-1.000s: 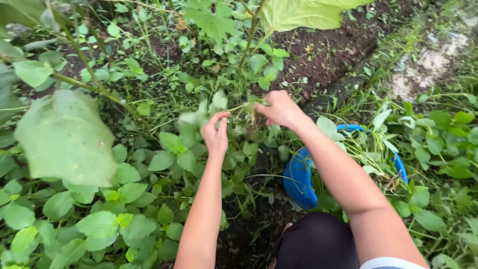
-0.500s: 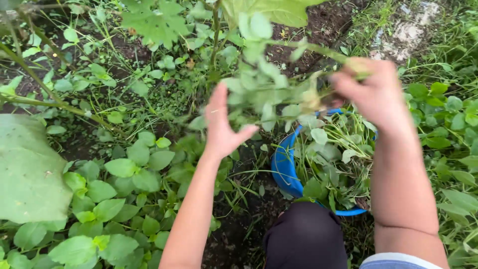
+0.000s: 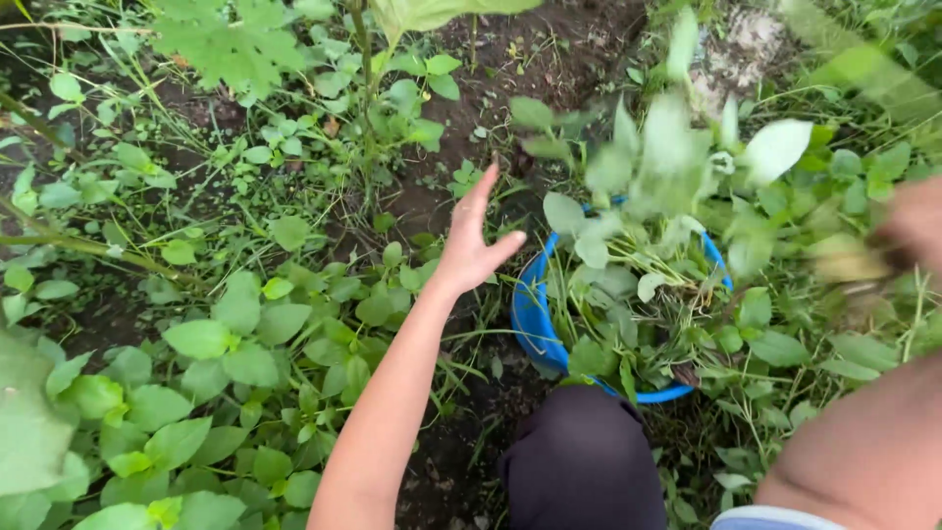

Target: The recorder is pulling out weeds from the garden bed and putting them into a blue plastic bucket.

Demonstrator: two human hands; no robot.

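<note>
In the head view, the right hand [image 3: 917,231] is showing at the right edge, blurred by motion, and it is clenching the stem end of a pulled leafy plant [image 3: 677,157] whose pale green leaves are streaming leftward over the blue bucket [image 3: 535,319]. The plant is hanging above the bucket's mouth rather than lying in it, with its leafy top toward the bucket's far rim and its pale base at the grip, so the grip is sitting at the plant's lower end, to the right of the bucket and clear of its rim. Holding it by the base is probably letting the leaves trail free. The bucket is standing upright on the dark soil [image 3: 549,49], just beyond a dark-clad knee [image 3: 584,461], and it is already holding a heap of similar green stems and leaves. The left hand [image 3: 471,245] is hovering released, fingers spread, touching nothing, just left of the bucket's rim and above the low green groundcover [image 3: 235,363].
</note>
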